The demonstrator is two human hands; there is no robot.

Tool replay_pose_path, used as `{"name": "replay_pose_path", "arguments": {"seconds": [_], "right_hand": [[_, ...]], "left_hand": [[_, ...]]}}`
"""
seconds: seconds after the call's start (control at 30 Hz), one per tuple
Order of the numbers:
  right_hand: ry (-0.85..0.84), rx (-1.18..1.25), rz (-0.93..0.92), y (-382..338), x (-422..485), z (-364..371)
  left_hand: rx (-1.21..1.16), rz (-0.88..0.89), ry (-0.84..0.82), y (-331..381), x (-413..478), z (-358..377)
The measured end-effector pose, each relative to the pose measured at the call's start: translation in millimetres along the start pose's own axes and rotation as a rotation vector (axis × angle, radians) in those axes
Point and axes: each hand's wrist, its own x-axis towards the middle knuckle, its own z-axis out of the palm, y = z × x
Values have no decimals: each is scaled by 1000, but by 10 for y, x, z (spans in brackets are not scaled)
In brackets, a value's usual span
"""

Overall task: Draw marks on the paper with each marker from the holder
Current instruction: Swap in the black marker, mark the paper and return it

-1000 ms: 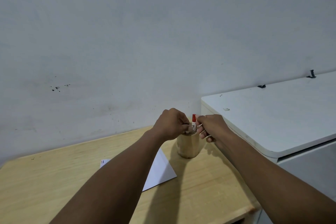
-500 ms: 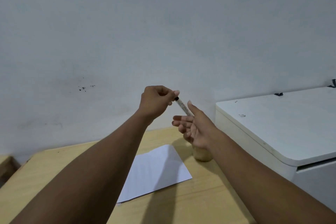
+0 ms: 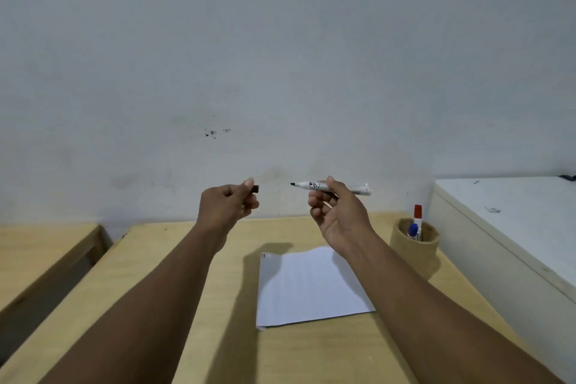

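Note:
My right hand [image 3: 338, 212] holds an uncapped black marker [image 3: 358, 188] level in the air, its tip pointing left. My left hand [image 3: 227, 206] pinches the marker's black cap [image 3: 255, 188], a short gap away from the tip. Both hands are raised above the wooden table [image 3: 174, 274]. Below them lies a white sheet of paper [image 3: 308, 287] with small dark marks near its top left corner. At the table's right rear stands a round tan holder [image 3: 414, 248] containing a red-capped marker [image 3: 418, 212] and a blue-capped marker [image 3: 413, 230].
A white cabinet top [image 3: 511, 218] rises right beside the holder, higher than the table. A second wooden surface [image 3: 43, 246] sits to the left across a gap. A pale wall stands close behind the table.
Both hands left the holder, lifting out the black marker. The cap came off: my left hand moved left with it, and my right hand now holds the marker level. The view shifted left.

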Motion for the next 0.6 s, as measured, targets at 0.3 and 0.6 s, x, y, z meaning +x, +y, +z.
{"name": "replay_pose_path", "arguments": {"seconds": [0.3, 0.6], "right_hand": [[79, -517, -16, 495, 267, -209], [-5, -770, 22, 975, 496, -324]], "left_hand": [[882, 75, -218, -862, -38, -521], [884, 43, -203, -1202, -147, -413]]}}
